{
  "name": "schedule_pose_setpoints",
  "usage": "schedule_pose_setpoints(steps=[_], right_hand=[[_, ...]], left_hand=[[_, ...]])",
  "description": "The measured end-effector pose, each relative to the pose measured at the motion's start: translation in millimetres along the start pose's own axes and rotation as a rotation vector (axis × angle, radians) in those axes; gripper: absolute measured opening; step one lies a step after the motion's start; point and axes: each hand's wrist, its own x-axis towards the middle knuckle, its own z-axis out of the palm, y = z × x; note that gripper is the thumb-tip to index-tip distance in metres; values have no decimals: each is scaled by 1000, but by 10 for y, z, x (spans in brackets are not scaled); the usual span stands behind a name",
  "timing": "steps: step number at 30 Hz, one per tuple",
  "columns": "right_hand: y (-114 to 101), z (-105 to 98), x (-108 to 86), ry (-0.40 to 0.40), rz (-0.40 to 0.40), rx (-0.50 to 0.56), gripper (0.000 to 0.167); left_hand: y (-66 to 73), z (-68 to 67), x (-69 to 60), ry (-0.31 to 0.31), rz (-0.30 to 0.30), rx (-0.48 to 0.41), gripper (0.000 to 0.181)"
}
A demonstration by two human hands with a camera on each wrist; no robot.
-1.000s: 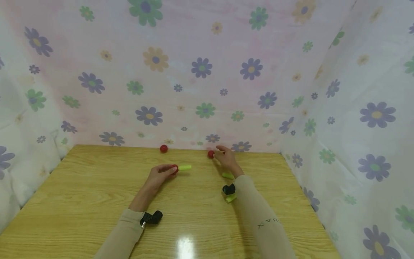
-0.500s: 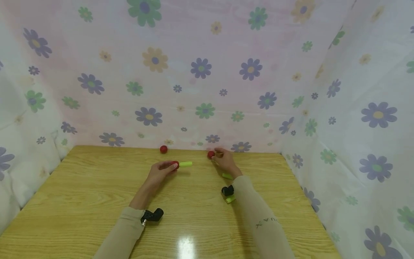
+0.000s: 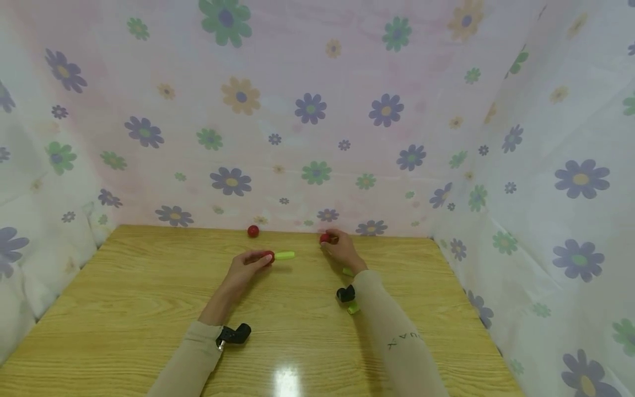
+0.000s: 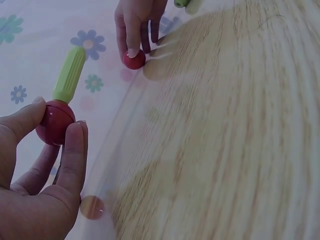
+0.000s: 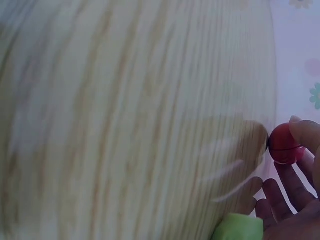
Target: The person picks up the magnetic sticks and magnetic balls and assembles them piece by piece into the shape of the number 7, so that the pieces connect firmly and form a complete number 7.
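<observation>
My left hand (image 3: 243,271) pinches a red ball (image 4: 55,122) between thumb and fingertips, held just above the table. From that ball sticks out a ribbed light-green rod (image 4: 70,75), like a handle, pointing right in the head view. At the back edge of the table, my right hand (image 3: 343,251) has thumb and fingers on a second red ball (image 5: 284,144), which shows a dark line around it. Its other fingers are spread below the ball in the right wrist view. Part of this ball is hidden behind the fingers in the head view.
A third red ball (image 3: 253,231) rests by the back edge, left of centre. Two light-green pieces, one rod (image 3: 348,272) and another (image 3: 353,308), lie partly hidden by my right arm. A flowered curtain (image 3: 317,138) stands right behind the table (image 3: 149,286).
My right hand has moved slightly left, and its fingers have closed from beside the red ball onto it. The left hand, with its ball and green rod, has hardly moved.
</observation>
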Motion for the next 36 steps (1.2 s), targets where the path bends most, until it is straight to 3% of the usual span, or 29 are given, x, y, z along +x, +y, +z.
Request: schedule_pose_setpoints(steps=[15, 23, 36], right_hand=[[31, 48, 15, -4, -17, -19, 38], [-13, 51, -52, -24, 34, 3, 41], [-228, 160, -267, 102, -37, 96, 38]], left_hand=[[-27, -14, -19, 0, 18, -15, 42], [-36, -11, -40, 2, 30, -12, 44], [-47, 25, -60, 30, 26, -36, 42]])
